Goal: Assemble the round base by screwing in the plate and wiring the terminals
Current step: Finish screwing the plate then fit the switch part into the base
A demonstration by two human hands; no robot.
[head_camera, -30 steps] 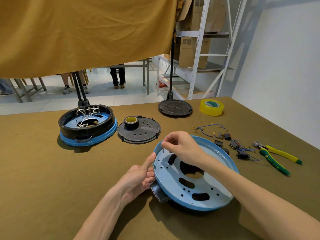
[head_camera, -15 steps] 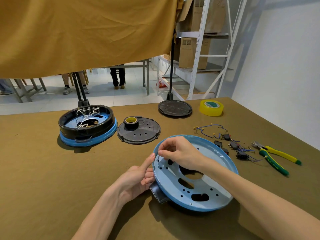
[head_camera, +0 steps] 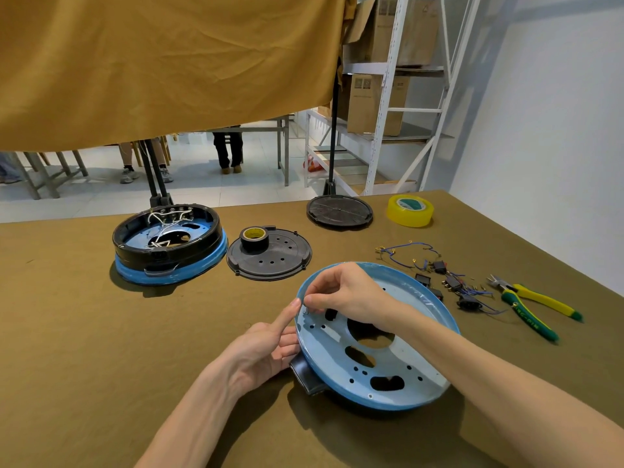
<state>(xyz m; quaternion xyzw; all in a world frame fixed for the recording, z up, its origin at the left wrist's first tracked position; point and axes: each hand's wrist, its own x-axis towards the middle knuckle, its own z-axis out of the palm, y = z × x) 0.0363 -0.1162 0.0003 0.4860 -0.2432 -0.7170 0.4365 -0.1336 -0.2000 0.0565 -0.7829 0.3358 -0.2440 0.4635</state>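
A round blue plate (head_camera: pixel 398 363) with holes and cut-outs lies tilted on a black base part (head_camera: pixel 305 376) at the table's front centre. My left hand (head_camera: pixel 266 349) grips the plate's left rim, thumb up along the edge and fingers under it. My right hand (head_camera: pixel 344 292) reaches over the plate and pinches a small screw (head_camera: pixel 306 310) at a hole near the left rim. Loose blue wires with terminals and black switches (head_camera: pixel 449 282) lie to the right of the plate.
A finished black-and-blue base (head_camera: pixel 167 244) sits at the back left. Beside it lies a black cover disc (head_camera: pixel 270 258) with a black tape roll (head_camera: pixel 254 238) on it. Another black disc (head_camera: pixel 339 211), yellow tape (head_camera: pixel 410 211) and yellow-green pliers (head_camera: pixel 530 307) lie at right.
My right hand has lowered the screw from above the plate down to a hole near the left rim. The left hand stays on the rim.
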